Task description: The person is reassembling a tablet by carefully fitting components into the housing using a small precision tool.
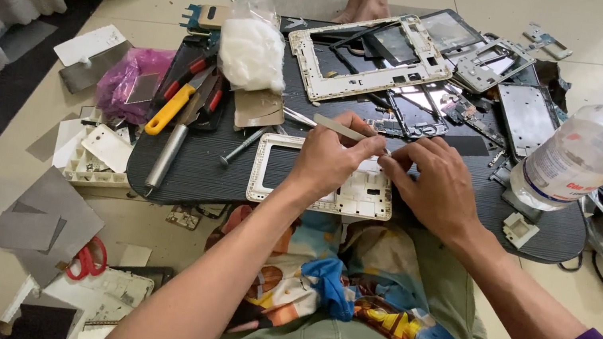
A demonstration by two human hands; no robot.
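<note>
left hand [331,158] pinches metal tweezers [340,128] over a white tablet frame [362,197] lying at the near edge of the dark round tabletop [197,165]. right hand [433,181] rests on the frame's right end, fingertips pressed down beside the tweezer tip. second white frame [371,58] behind, cotton bag [253,53] and yellow-handled tool [170,110] to the left, clear plastic bottle [591,147] to the right.

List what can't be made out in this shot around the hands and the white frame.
- Head view: the middle of the white frame lies under the left hand and right hand.
- The tip of the tweezers and whatever it touches is hidden between the fingers.
- The parts pile behind is too tangled to tell pieces apart.
- The clear bottle covers what lies behind it.
</note>
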